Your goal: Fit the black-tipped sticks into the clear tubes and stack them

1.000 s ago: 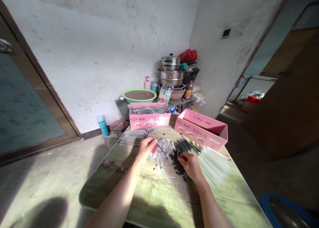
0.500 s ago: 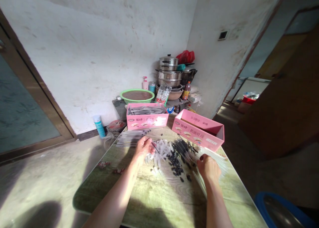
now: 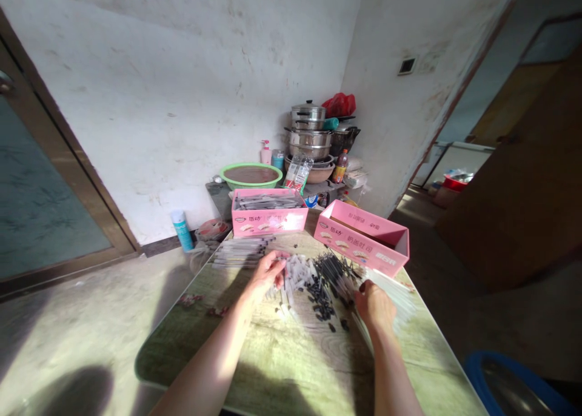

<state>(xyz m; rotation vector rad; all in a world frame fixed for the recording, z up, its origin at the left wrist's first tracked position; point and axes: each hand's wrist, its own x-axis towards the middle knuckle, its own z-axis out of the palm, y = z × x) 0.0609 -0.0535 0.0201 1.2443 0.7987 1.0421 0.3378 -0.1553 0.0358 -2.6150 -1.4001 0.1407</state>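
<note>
My left hand (image 3: 268, 275) is over the left side of a heap of small whitish translucent pieces (image 3: 301, 271), its fingers closed on a thin dark stick (image 3: 285, 278). My right hand (image 3: 375, 305) has its fingers curled together at the right end of a bundle of thin black sticks (image 3: 334, 271); what they pinch is hidden. Small black caps (image 3: 322, 307) lie scattered between the hands. Clear thin tubes (image 3: 400, 298) lie beside and beyond my right hand. Left of the heap is a row of clear tubes with dark ends (image 3: 239, 251), like pens.
A pink box (image 3: 268, 221) full of similar pen-like sticks stands at the table's far edge. Another pink box (image 3: 359, 237) stands right of it, its bottom hidden. Behind are a green-rimmed basin (image 3: 251, 185) and stacked steel pots (image 3: 310, 140). A blue spray can (image 3: 182, 231) stands left of the table (image 3: 291, 355).
My left hand has shifted slightly right, and the dark stick in it now points more steeply down. My right hand has moved a little left, its fingers still closed.
</note>
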